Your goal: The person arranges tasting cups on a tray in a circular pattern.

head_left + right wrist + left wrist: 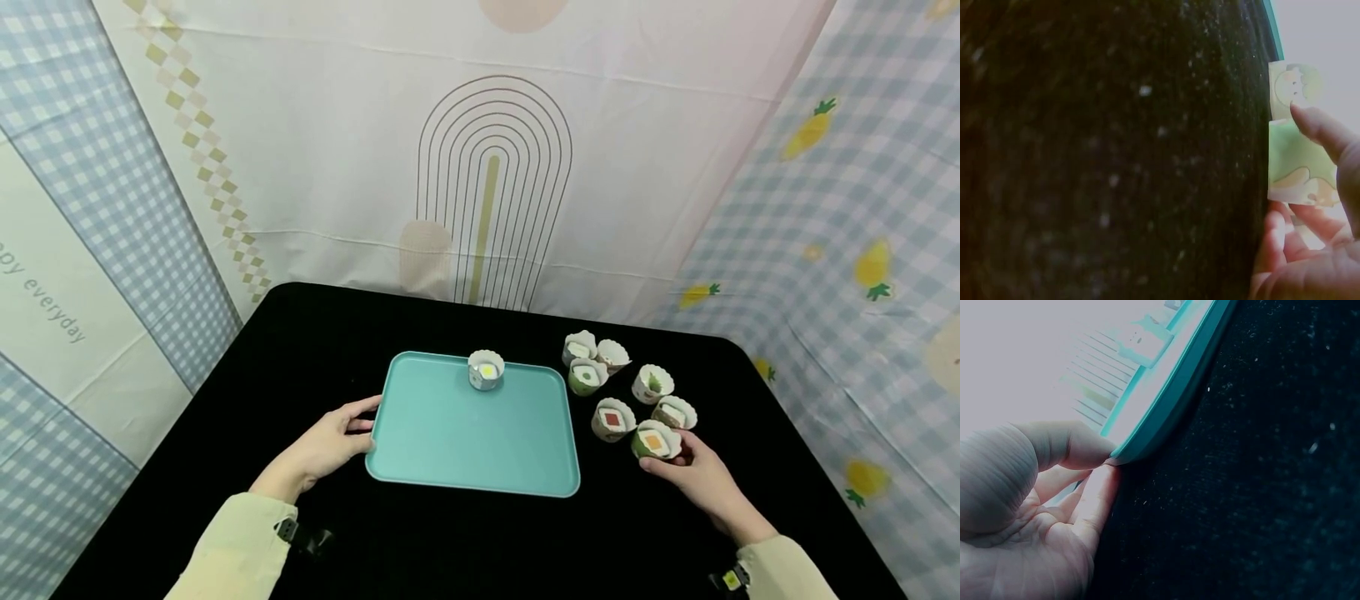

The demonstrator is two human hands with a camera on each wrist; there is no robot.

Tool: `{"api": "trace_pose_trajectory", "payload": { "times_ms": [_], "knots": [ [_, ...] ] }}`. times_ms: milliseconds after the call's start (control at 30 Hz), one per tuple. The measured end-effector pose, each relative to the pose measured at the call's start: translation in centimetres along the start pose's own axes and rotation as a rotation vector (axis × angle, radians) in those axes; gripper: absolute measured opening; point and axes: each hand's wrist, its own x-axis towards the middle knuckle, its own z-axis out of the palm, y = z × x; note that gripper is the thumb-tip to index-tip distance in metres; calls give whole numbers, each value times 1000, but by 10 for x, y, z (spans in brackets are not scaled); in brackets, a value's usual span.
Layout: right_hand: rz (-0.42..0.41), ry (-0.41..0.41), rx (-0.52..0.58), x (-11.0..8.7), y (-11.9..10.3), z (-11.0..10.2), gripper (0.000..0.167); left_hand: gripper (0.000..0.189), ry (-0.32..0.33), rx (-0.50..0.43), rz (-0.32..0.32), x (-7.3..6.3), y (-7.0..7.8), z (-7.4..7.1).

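Observation:
A teal rectangular tray [472,433] lies on the black table, with one white paper baking cup [486,371] holding a yellow-marked piece at its far edge. My left hand [330,442] pinches the tray's left rim between thumb and fingers; the left wrist view shows the thumb [1088,447] on top and the fingers beneath. To the tray's right, my right hand [701,475] holds a green paper baking cup [652,442] with an orange square inside. In the right wrist view the thumb lies on one side of the green cup [1297,156], fingers on the other.
Close around the held cup stand a cup with a red square [612,421], a brown-sided cup [675,412] and a cup with a green leaf shape [652,383]. Farther back, another green cup [587,377] touches two more cups. Patterned cloth [337,150] hangs behind the table.

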Motion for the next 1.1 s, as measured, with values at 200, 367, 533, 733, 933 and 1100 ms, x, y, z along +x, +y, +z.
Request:
{"api": "trace_pose_trajectory", "payload": {
  "times_ms": [200,367,533,733,933,1100],
  "knots": [
    [-19,34,-51,2,-2,4,76,70,-5,-6,-1,0,0,-1],
    [-20,49,-93,1,-3,6,74,71,-3,-7,-2,0,0,-1],
    [-17,73,-110,0,-1,8,71,71,-2,-9,-2,0,1,0],
    [-16,88,-114,-3,-2,7,73,71,0,-9,5,1,1,1],
    [4,74,-85,-7,-1,0,80,71,-3,-12,0,1,1,1],
    [-7,87,-89,-9,3,-7,82,70,11,7,-11,2,0,1]
  ]
}}
